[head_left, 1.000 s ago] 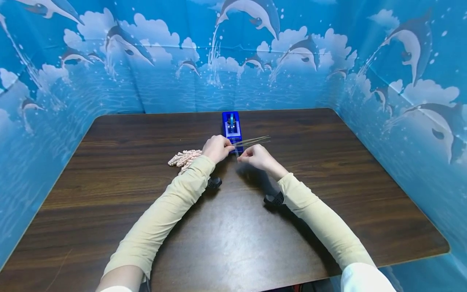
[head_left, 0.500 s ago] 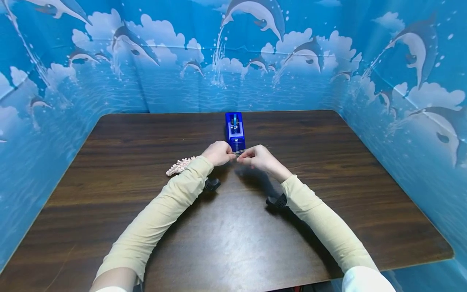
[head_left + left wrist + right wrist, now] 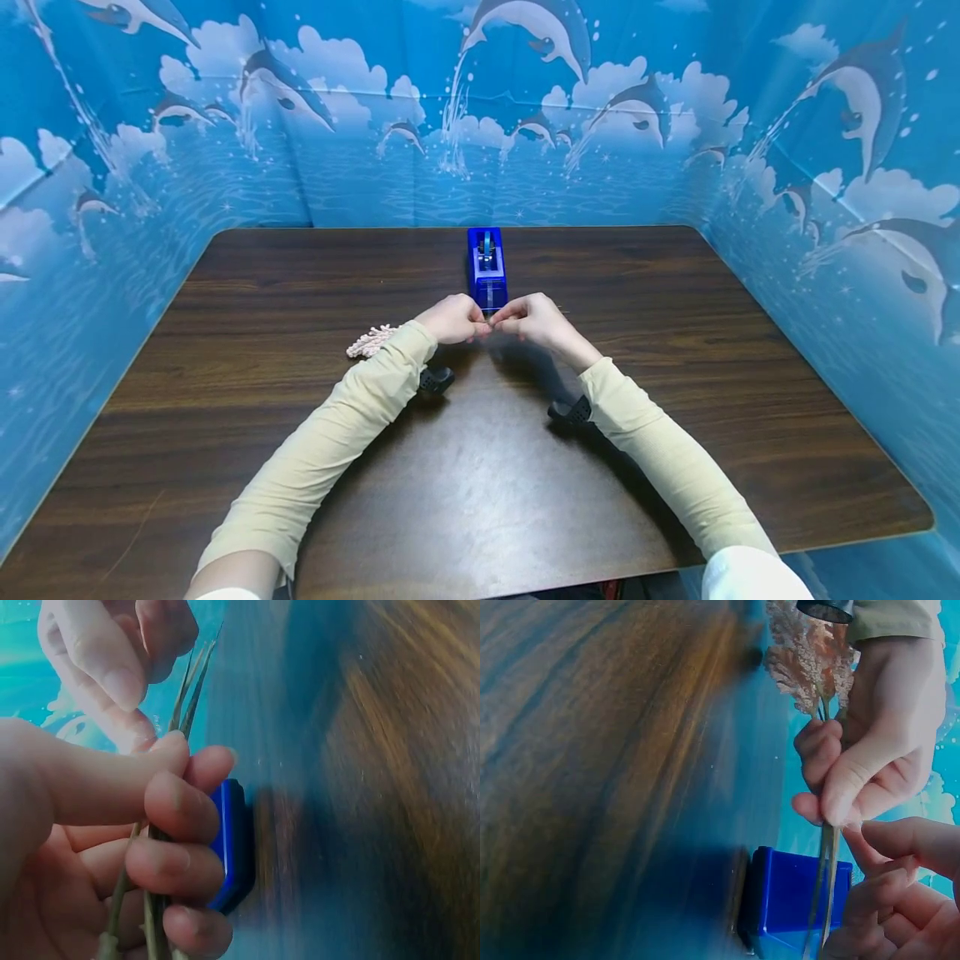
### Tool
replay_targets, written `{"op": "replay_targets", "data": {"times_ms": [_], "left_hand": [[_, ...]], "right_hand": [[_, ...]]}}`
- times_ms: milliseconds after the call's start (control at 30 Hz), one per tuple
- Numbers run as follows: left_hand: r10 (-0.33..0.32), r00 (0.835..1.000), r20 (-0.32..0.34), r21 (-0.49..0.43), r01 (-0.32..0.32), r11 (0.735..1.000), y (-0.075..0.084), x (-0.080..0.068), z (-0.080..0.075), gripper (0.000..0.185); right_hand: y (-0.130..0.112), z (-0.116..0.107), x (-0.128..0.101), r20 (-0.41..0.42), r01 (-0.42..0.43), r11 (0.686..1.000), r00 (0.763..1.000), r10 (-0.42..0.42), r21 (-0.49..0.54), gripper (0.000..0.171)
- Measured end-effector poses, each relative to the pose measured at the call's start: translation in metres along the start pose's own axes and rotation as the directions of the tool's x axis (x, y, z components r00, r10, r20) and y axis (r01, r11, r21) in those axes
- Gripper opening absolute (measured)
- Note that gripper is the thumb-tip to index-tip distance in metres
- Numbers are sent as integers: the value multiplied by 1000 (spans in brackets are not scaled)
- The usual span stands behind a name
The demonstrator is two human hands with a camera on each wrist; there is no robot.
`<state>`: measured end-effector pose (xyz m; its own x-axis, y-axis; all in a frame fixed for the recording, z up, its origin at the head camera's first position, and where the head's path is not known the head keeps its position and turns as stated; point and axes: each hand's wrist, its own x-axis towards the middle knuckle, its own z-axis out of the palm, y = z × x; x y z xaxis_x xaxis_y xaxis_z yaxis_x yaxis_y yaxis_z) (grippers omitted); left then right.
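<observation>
My left hand [image 3: 453, 318] grips the thin greenish-brown stems [image 3: 827, 862] of a bunch of pale pink dried flowers [image 3: 370, 342]. In the right wrist view the flower heads [image 3: 810, 664] fan out on the forearm side of that hand, and the stems run down past its thumb. My right hand [image 3: 534, 322] comes in from the other side, thumb and forefinger pinched close to the stems. A small clear glint of tape [image 3: 156, 721] shows at its fingertips in the left wrist view. Right behind both hands stands a blue tape dispenser [image 3: 487, 268].
The dispenser's blue side [image 3: 799, 892] lies just beyond the stems in the right wrist view. All this is over a dark wood-grain table [image 3: 480, 500]. A blue dolphin-print curtain [image 3: 375, 183] rises behind it and along the sides.
The left hand has moved slightly toward me and lowered the stems, from in front of the dispenser to between the hands. The right hand stays nearly in place; the fingertips of both hands now meet.
</observation>
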<state>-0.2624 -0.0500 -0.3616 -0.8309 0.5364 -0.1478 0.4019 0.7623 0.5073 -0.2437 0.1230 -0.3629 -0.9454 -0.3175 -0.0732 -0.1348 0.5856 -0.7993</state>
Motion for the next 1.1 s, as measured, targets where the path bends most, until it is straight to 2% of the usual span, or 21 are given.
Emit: {"op": "replay_targets", "data": {"times_ms": [200, 500, 633, 800, 1100], "left_hand": [[13, 1000, 1, -34, -13, 999, 2, -1, 0, 24], [-38, 999, 29, -93, 40, 995, 6, 0, -3, 28], [-27, 998, 61, -148, 36, 988, 6, 2, -4, 27], [-26, 996, 82, -239, 45, 970, 6, 2, -5, 28], [-54, 994, 90, -278, 77, 958, 7, 0, -3, 28]], "right_hand": [[4, 3, -1, -111, 58, 992, 991, -70, -108, 16], [8, 8, -2, -231, 136, 987, 961, -152, -85, 11], [8, 8, -2, -255, 159, 985, 952, -169, -61, 9], [6, 6, -1, -264, 151, 988, 952, -157, -43, 9], [7, 9, -3, -287, 131, 991, 949, -130, -13, 9]]}}
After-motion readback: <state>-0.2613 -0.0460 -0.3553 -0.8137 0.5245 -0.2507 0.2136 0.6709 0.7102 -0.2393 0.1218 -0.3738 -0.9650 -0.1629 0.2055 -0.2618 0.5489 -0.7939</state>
